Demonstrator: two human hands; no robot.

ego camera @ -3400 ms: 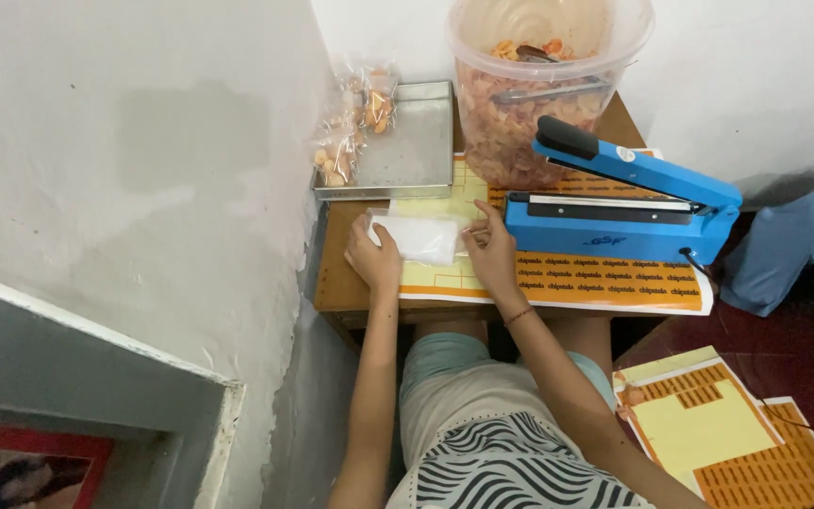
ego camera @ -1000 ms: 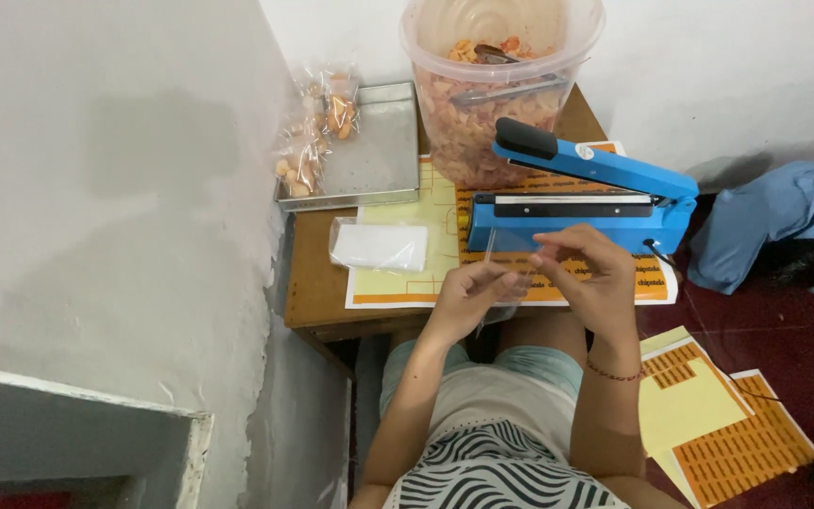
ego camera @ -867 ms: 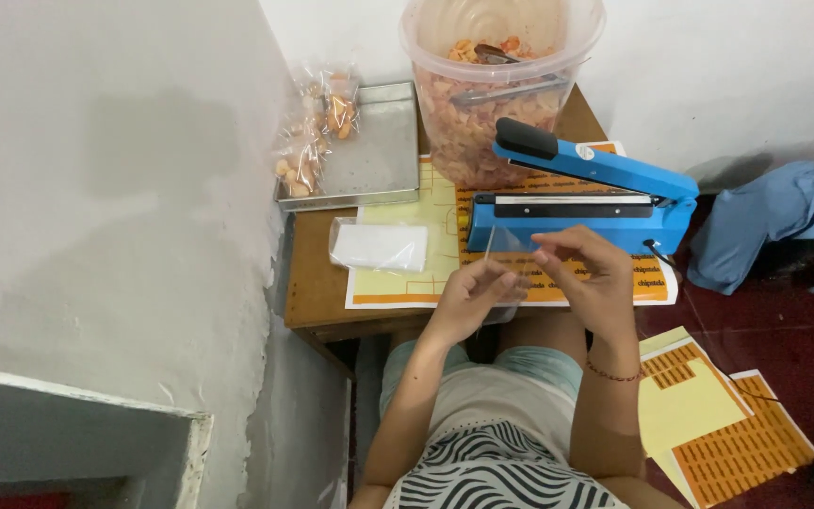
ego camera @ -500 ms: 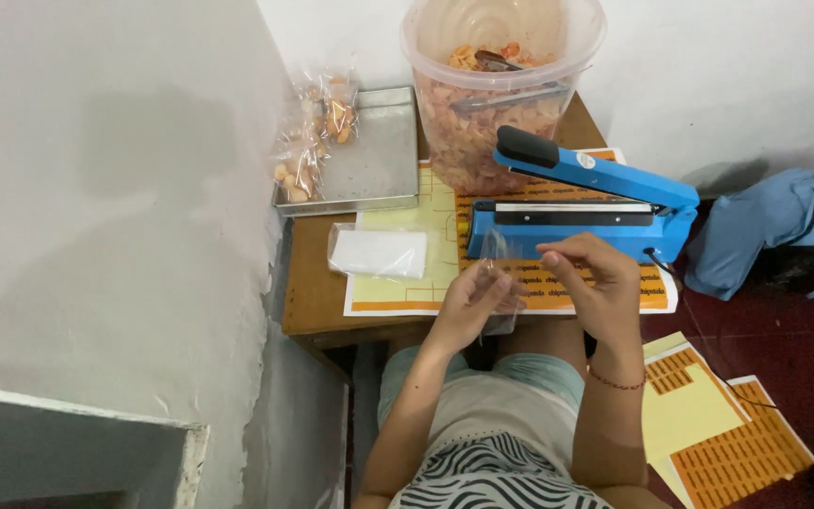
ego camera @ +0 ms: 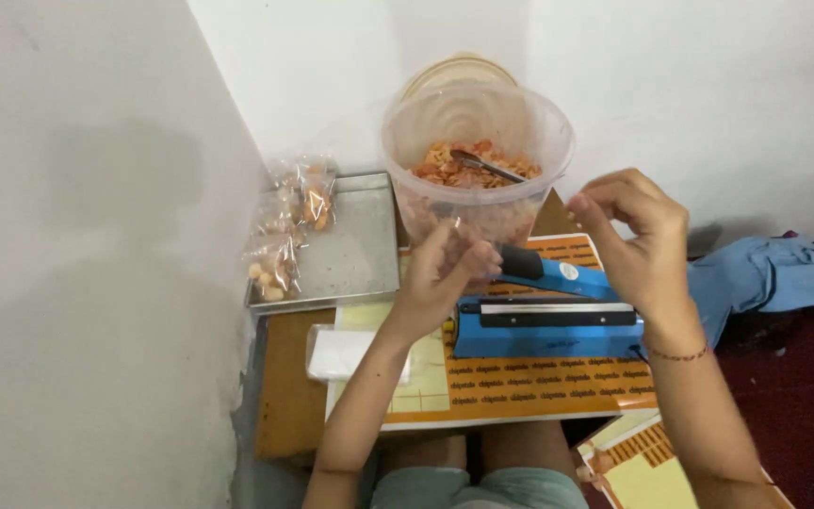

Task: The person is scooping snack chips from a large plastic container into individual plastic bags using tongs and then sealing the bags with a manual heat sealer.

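Note:
My left hand (ego camera: 433,283) is raised in front of a large clear tub (ego camera: 426,123) and pinches a small clear plastic bag (ego camera: 471,249), which is hard to make out against the tub wall. The tub holds orange snack pieces (ego camera: 445,168) with a metal scoop (ego camera: 482,165) lying on them. My right hand (ego camera: 635,243) hovers to the right of the tub, above the blue heat sealer (ego camera: 548,320). Its fingers are curled, thumb against fingertips, with nothing visible in them.
A metal tray (ego camera: 355,254) at the left holds filled snack bags (ego camera: 284,226) against the wall. A stack of clear bags (ego camera: 336,353) lies on an orange and yellow label sheet (ego camera: 520,391) on the small wooden table (ego camera: 284,405). Blue cloth (ego camera: 765,278) and more sheets (ego camera: 652,467) lie on the floor.
Both hands rose from the table's front edge toward the tub. They have separated: the left keeps the clear bag, the right has let go. The view tilted upward.

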